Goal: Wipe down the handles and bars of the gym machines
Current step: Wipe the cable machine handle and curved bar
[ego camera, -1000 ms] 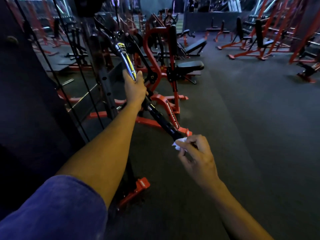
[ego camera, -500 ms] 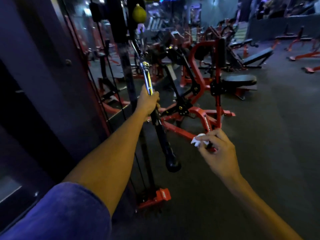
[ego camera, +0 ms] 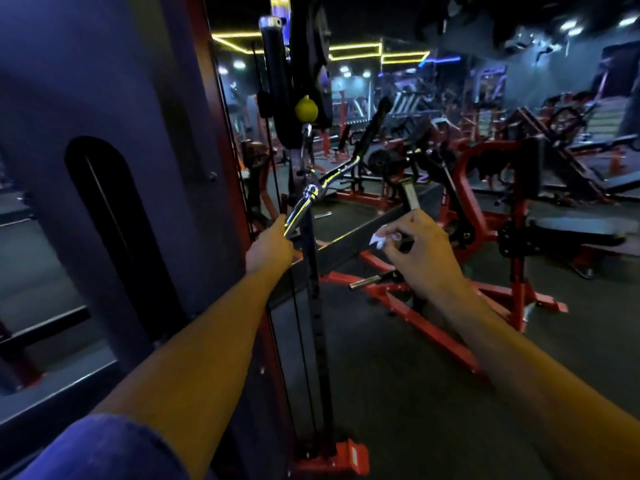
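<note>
A chrome pulldown bar (ego camera: pixel 304 202) with black grips hangs from the cable machine's cable below a yellow ball stopper (ego camera: pixel 306 109). My left hand (ego camera: pixel 268 247) grips the near chrome part of the bar, arm stretched forward. The bar's far half (ego camera: pixel 363 140) angles up and away to the right. My right hand (ego camera: pixel 420 251) pinches a small white wipe (ego camera: pixel 379 239) in curled fingers. That hand floats to the right of the bar, apart from it.
The cable machine's dark column (ego camera: pixel 313 306) and red foot (ego camera: pixel 332 459) stand directly ahead, with a dark panel (ego camera: pixel 104 168) on the left. Red plate-loaded machines (ego camera: pixel 485 188) and a black bench pad (ego camera: pixel 575 230) fill the right and back. Dark rubber floor (ego camera: pixel 398 393) lies below.
The view has lifted and the bar now tilts away upward. My right hand with the wipe has come off the bar's black end and risen to the right. My left hand keeps its grip.
</note>
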The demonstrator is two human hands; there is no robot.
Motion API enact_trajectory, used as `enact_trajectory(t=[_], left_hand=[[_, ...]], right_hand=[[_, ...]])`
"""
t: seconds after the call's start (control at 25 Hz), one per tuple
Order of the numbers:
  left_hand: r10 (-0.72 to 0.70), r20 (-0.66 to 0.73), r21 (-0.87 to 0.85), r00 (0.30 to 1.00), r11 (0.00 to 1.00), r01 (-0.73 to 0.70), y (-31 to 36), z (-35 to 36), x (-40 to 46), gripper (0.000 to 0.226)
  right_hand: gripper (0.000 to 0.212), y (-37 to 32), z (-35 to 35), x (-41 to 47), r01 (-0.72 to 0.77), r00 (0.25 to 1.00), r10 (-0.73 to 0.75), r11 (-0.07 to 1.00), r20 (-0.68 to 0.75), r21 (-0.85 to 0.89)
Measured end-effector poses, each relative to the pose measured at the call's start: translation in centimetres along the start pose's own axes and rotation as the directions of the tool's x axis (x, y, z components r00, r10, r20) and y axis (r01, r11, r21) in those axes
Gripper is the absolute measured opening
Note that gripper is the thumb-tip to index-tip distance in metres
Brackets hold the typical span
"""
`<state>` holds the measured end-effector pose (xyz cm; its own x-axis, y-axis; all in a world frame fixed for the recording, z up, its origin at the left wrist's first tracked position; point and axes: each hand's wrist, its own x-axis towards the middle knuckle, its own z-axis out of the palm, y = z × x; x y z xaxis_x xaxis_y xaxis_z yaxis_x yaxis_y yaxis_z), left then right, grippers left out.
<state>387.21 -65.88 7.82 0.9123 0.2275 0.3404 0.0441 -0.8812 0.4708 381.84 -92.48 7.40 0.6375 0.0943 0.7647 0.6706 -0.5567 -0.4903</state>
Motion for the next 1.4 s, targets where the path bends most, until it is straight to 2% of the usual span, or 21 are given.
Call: enact_trajectory(t=[0.12,0.24,0.36,0.48,0.6,0.72,0.84,1.0,1.04,1.08,1.12,1.16,1.2,1.24,1.28,1.36,1.4], left_hand=[[0.080,-0.118,0.120,0.990,0.991,-0.066,-1.1,-0.1,-0.1,0.028],[0.114,-0.149,0.171,0.982,0.981,-0.088,-0.9,0.5,0.2,0.034],[0.115,-0.176,0.186,0.978,0.979,-0.082,-0.2,1.3,0.7,0.029],[0.123,-0.195,0.196,0.973,0.977,-0.084,0.2,1.6,1.1,0.024],[0.105,-0.219,0.226,0.970,0.973,-0.054,0.5,1.5,1.3,0.028],[0.150,-0.312,0.261,0.938,0.963,-0.067,1.0,1.5,1.3,0.028],[0.203,-0.356,0.239,0.912,0.963,-0.122,2.5,1.3,1.3,0.035],[0.105,-0.341,0.242,0.934,0.970,-0.020,3.7,1.2,2.1,0.037],[0.135,-0.387,0.266,0.912,0.964,-0.029,4.0,1.2,2.1,0.042],[0.263,-0.457,0.329,0.850,0.938,-0.113,4.8,1.5,1.8,0.047],[0.461,-0.507,0.429,0.728,0.868,-0.250,6.3,2.3,1.4,0.050],[0.644,-0.482,0.532,0.594,0.754,-0.386,8.8,3.4,1.2,0.051],[0.755,-0.407,0.586,0.514,0.647,-0.487,11.5,4.7,1.5,0.052],[0.794,-0.336,0.593,0.507,0.597,-0.540,14.4,5.9,2.5,0.055],[0.775,-0.274,0.581,0.569,0.605,-0.545,17.2,6.9,3.8,0.061],[0.631,-0.175,0.589,0.755,0.682,-0.434,21.3,8.3,6.2,0.076],[0.549,-0.120,0.621,0.827,0.692,-0.369,22.5,8.6,7.1,0.082]], right_hand=[[0.011,2.1,0.9,2.7,0.049,0.997,-0.046,0.997,0.058,-0.054],[0.010,4.0,1.7,5.5,0.067,0.992,-0.060,0.996,0.108,-0.064],[0.009,5.1,2.6,8.8,0.147,0.979,-0.133,0.986,0.156,-0.083],[0.011,6.2,2.5,12.5,0.222,0.972,-0.210,0.967,0.107,-0.122],[0.011,8.7,0.7,16.9,0.296,0.955,-0.291,0.933,0.053,-0.207],[0.013,11.4,-0.6,20.3,0.357,0.928,-0.311,0.900,0.205,-0.251],[0.016,13.3,0.5,21.1,0.416,0.865,-0.330,0.893,0.377,-0.172],[0.018,16.0,2.5,22.0,0.375,0.860,-0.326,0.925,0.392,-0.053],[0.019,16.7,2.8,22.3,0.351,0.867,-0.319,0.936,0.382,-0.016],[0.019,17.1,2.9,22.6,0.321,0.874,-0.309,0.947,0.376,0.033],[0.019,17.5,3.0,22.6,0.298,0.877,-0.308,0.951,0.369,0.086],[0.019,17.8,3.0,22.5,0.287,0.876,-0.313,0.950,0.367,0.125],[0.018,17.9,3.0,22.3,0.291,0.869,-0.329,0.944,0.370,0.157],[0.017,17.9,2.9,22.1,0.315,0.850,-0.363,0.931,0.381,0.185],[0.016,18.2,2.6,21.9,0.362,0.821,-0.419,0.907,0.387,0.215],[0.016,19.7,1.0,22.3,0.462,0.773,-0.511,0.860,0.377,0.218],[0.014,21.1,-0.2,23.1,0.501,0.767,-0.532,0.846,0.359,0.182]])
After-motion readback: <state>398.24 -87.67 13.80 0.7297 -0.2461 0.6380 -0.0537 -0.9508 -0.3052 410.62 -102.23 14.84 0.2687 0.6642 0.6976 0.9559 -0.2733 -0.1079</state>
